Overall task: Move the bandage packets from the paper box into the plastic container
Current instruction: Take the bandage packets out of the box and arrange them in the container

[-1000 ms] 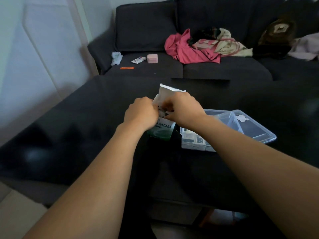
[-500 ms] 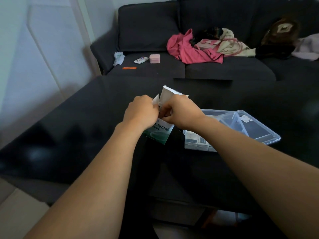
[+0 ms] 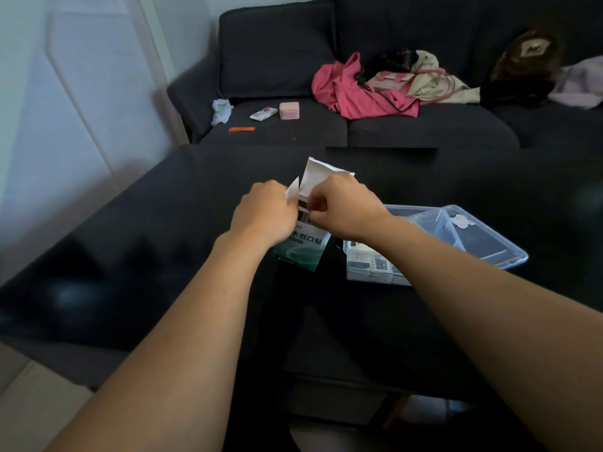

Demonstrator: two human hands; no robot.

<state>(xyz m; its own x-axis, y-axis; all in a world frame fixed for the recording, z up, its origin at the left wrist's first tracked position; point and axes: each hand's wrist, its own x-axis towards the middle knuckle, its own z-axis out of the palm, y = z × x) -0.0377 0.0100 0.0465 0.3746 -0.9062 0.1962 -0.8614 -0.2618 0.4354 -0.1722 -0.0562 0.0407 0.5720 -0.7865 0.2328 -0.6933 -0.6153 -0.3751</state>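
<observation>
Head view: your two hands meet over the paper box [image 3: 303, 249], which stands tilted on the dark counter [image 3: 130, 256] with its top open. Compared with a second ago, the box's white top flap [image 3: 318, 177] stands a little higher and freer, and a smaller side flap [image 3: 293, 190] now shows beside your left hand [image 3: 262, 212], where none could be seen before. The box mouth looks wider open, which suggests the packets inside are close to coming out, though none has clearly left it yet.

Your left hand is curled around the box's upper left side, steadying it. Your right hand [image 3: 342, 212] has its fingers bent in at the mouth of the box, pinching there; whether they hold a packet or only the flap edge cannot be told, since the knuckles hide the fingertips.

The plastic container [image 3: 489, 246] lies open just right of the box, its near-left compartment already holding several bandage packets [image 3: 368, 264]. The rest of the packets, by the look of it, are inside the box, out of sight.

On the sofa [image 3: 424, 132] at the far side lie a pink garment [image 3: 352, 93] and a small pink case [image 3: 289, 110].
</observation>
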